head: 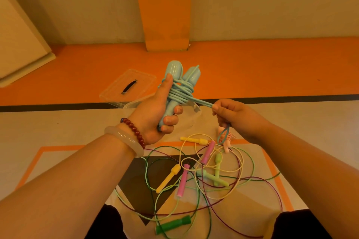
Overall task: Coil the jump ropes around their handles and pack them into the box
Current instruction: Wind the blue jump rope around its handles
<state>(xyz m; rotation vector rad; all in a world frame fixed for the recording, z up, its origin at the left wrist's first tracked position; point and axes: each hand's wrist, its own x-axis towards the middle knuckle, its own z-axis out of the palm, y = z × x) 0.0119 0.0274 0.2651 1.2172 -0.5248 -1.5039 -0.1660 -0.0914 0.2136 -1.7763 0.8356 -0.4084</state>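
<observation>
Gripping 2 blue handles [191, 77] upright in curled fingers [171, 120] of the left hand [153, 110], pinching the blue rope [180, 93] coiled round them taut in the right hand [235, 116], above tangled ropes [196, 176] on the floor [58, 126], before the clear box [196, 109].

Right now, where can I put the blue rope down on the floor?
Bare pale floor lies left of the left arm, below the black line. Bare orange floor lies beyond that line, right of the clear lid. Crowded between the knees: tangled ropes.

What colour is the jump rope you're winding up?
The jump rope is light blue, handles and cord; head view, in the left hand.
</observation>
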